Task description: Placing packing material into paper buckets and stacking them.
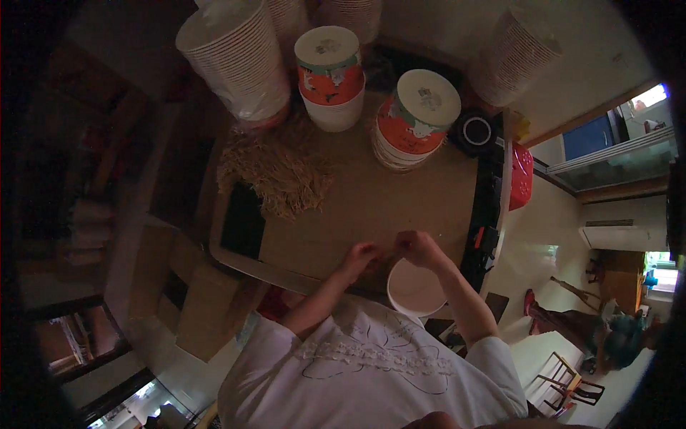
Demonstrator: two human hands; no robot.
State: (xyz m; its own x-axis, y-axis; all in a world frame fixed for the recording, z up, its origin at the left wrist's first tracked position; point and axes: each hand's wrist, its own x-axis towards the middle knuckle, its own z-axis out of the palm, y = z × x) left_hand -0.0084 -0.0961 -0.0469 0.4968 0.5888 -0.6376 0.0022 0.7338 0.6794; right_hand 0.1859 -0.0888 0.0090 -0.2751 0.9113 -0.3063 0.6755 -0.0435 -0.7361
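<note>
My left hand and my right hand are close together over the near edge of the table, fingers curled inward as in a pinch. The picture is too dim to show what is between the fingers. Directly below my right wrist is a white paper bucket, its open mouth facing up, close against my body. Beyond my left hand lies a heap of tan, stringy cords on the brown tabletop.
Upside-down stacks of printed orange-and-green paper buckets stand at the back. Plastic-wrapped white bucket stacks flank them. A round black device sits at the right edge. Another person is far right.
</note>
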